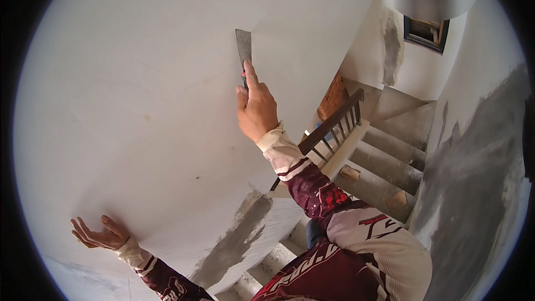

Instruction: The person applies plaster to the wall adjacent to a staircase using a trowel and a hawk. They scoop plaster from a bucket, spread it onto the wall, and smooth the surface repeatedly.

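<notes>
My right hand (258, 109) is closed round the dark handle of a putty knife (243, 45), its index finger stretched along toward the blade. The flat metal blade points up against the white wall (150, 78); whether its edge presses on the surface I cannot tell. Lower on the left, my left hand (102, 235) is held out beside the same wall with its fingers spread and nothing in it. A few small specks and faint marks show on the wall between my hands.
Stairs (384, 159) run along the right, bearing a few broken pieces (350, 172). A dark wooden handrail (329, 124) stands beyond my right forearm. Grey patches mark the lower wall (237, 237) and the right wall (473, 150). A dark-framed opening (426, 33) is at top right.
</notes>
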Demonstrator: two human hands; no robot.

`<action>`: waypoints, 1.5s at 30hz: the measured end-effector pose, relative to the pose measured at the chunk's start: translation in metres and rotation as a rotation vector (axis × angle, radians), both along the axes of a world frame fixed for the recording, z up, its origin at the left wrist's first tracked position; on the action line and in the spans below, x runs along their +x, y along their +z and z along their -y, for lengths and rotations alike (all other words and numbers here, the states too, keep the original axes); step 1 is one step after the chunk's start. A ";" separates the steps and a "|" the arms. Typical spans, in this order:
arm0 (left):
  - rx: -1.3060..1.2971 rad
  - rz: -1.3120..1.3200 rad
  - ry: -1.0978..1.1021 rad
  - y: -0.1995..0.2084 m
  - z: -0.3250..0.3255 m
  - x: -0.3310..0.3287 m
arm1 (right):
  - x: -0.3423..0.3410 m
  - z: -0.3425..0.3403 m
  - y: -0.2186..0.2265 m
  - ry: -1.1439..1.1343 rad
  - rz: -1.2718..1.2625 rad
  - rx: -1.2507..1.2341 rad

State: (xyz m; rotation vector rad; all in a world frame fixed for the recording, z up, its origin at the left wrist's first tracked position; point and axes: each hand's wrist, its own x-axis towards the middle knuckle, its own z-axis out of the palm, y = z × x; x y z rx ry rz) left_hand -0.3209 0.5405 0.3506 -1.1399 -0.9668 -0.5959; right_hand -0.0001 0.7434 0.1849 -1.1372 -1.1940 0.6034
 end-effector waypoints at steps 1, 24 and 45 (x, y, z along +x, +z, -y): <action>0.008 0.001 -0.001 0.001 0.001 -0.001 | -0.002 0.000 0.002 0.006 -0.024 -0.001; 0.025 0.009 0.003 0.006 0.005 0.006 | 0.035 -0.025 -0.001 -0.016 0.015 0.082; -0.243 0.613 -0.249 -0.151 0.063 0.038 | -0.008 0.203 -0.334 1.394 0.826 -0.331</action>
